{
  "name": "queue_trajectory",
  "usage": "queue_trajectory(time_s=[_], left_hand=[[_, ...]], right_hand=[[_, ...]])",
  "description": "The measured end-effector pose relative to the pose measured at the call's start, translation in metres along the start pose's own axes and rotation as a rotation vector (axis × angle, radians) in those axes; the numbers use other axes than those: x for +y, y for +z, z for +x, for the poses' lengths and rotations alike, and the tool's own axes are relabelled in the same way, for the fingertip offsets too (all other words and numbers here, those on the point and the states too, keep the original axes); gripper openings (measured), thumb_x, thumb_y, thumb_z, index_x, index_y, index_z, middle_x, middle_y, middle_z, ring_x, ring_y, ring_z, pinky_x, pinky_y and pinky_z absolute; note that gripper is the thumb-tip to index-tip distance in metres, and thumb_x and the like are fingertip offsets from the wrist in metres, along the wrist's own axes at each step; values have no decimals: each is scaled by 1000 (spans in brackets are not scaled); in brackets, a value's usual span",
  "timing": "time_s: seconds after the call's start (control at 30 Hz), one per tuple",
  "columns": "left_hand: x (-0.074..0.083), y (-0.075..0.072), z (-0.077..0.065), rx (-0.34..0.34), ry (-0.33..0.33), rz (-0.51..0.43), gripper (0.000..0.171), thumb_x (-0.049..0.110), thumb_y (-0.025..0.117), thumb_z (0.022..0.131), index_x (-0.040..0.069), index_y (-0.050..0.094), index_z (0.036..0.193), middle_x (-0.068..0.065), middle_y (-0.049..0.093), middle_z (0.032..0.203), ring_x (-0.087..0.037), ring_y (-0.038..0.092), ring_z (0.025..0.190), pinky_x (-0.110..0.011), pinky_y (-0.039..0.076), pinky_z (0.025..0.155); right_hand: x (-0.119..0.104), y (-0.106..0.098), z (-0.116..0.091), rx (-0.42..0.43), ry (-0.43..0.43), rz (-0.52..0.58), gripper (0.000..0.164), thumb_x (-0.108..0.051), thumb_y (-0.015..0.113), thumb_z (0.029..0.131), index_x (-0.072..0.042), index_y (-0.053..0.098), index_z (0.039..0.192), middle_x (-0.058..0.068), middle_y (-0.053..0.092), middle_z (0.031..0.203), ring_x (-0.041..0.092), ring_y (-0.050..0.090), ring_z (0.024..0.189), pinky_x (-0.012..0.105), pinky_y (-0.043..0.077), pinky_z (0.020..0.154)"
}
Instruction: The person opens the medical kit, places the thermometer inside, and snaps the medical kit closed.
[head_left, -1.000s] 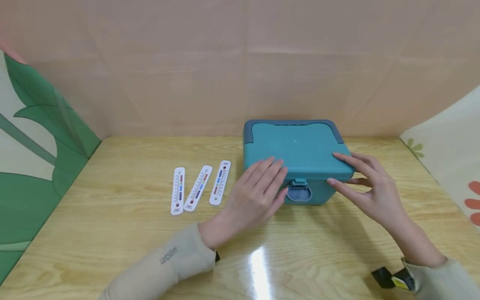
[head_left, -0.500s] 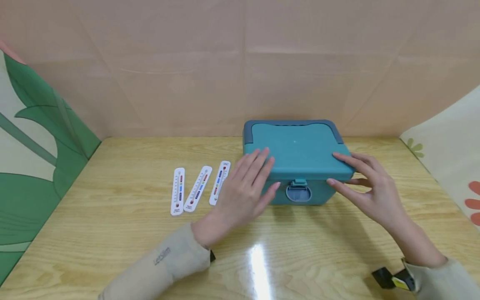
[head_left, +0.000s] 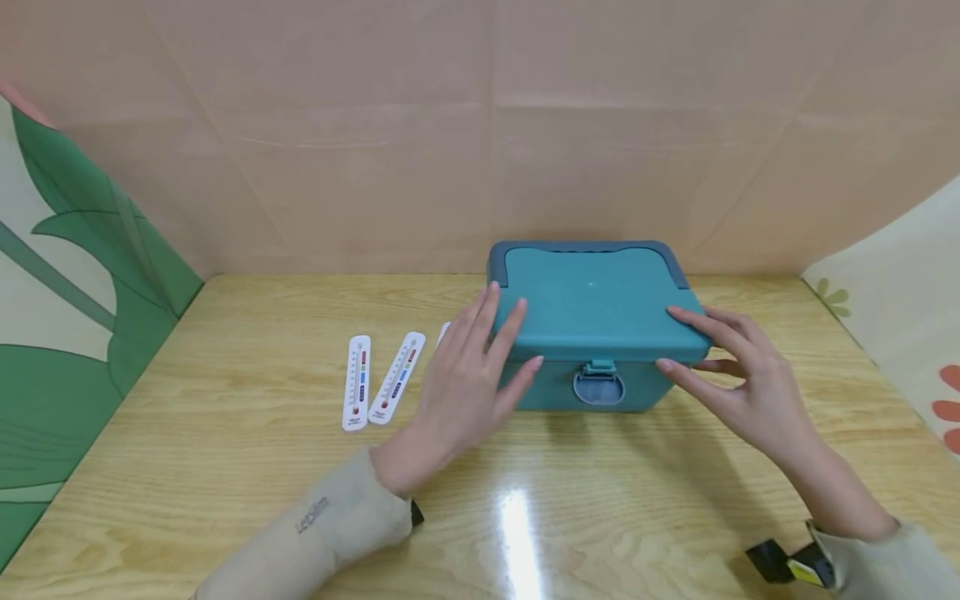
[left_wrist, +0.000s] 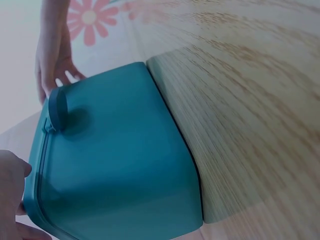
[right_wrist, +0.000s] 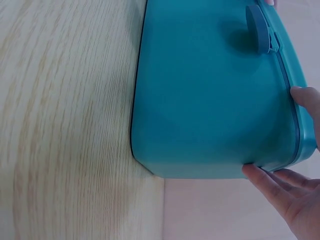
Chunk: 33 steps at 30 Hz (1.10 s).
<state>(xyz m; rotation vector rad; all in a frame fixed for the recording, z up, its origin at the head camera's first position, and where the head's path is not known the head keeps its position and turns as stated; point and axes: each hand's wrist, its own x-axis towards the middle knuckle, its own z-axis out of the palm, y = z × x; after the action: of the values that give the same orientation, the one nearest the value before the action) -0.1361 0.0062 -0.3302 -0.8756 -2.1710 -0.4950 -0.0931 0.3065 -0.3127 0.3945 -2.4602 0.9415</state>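
A teal storage box (head_left: pixel 592 308) with a blue-grey top frame stands on the table, its lid down. The latch (right_wrist: pixel 257 29) on its front sticks outward from the wall in both wrist views. My right hand (head_left: pixel 750 387) grips the right front corner, thumb at the lid's front edge, index finger on top, other fingers against the side. At the left front corner is my left hand (head_left: pixel 465 383), fingers extended and spread, fingertips right at the lid's edge. Left of it lie white thermometer cards (head_left: pixel 356 383); a third card (head_left: pixel 444 330) is mostly hidden behind that hand.
The wooden table (head_left: pixel 225 467) meets a beige cloth backdrop (head_left: pixel 360 167) just behind the box. Panels with a leaf print (head_left: pixel 67 333) and a flower print (head_left: pixel 900 283) border the left and right sides.
My left hand has moved left along the box front to its left corner, uncovering the latch and covering most of the third thermometer card. The right hand and box have stayed put.
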Motion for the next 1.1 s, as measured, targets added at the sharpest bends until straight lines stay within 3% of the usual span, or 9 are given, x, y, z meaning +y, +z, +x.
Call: queue_trajectory(time_s=[0.27, 0.4, 0.7, 0.9, 1.1], left_hand=[[-1, 0, -2, -12, -61, -54, 63, 35, 63, 91, 5, 44, 143, -28, 47, 139, -36, 45, 132, -44, 37, 109], [-2, 0, -2, -9, -77, -68, 63, 35, 64, 91, 3, 45, 142, -29, 49, 137, -36, 48, 129, -44, 41, 107], [0, -2, -1, -26, -128, -117, 67, 36, 68, 88, 3, 45, 142, -28, 51, 135, -36, 53, 125, -45, 49, 96], [0, -1, -3, -46, -139, -154, 70, 34, 69, 88, 3, 42, 143, -29, 48, 137, -38, 51, 125, -47, 49, 95], [0, 0, -4, -39, -148, -185, 70, 33, 71, 86, 4, 43, 143, -29, 48, 137, -38, 52, 125, -47, 49, 95]], right_hand=[[1, -1, 0, -3, -10, -9, 67, 6, 77, 74, -16, 57, 135, 8, 47, 131, -13, 45, 107, 0, 43, 75], [2, 0, 0, 0, -25, -14, 68, 7, 77, 73, -15, 57, 135, 2, 47, 131, -12, 45, 107, 0, 44, 75], [3, -1, -1, 13, -25, -42, 65, -1, 78, 76, -21, 58, 134, 19, 49, 139, -18, 39, 116, -2, 34, 88], [2, -1, -3, 25, 14, -39, 61, -5, 76, 79, -24, 57, 135, 14, 46, 145, -17, 39, 120, -1, 31, 90], [1, 3, -4, 42, 48, 57, 60, 1, 74, 80, -17, 57, 134, 9, 46, 146, -11, 43, 124, 2, 35, 95]])
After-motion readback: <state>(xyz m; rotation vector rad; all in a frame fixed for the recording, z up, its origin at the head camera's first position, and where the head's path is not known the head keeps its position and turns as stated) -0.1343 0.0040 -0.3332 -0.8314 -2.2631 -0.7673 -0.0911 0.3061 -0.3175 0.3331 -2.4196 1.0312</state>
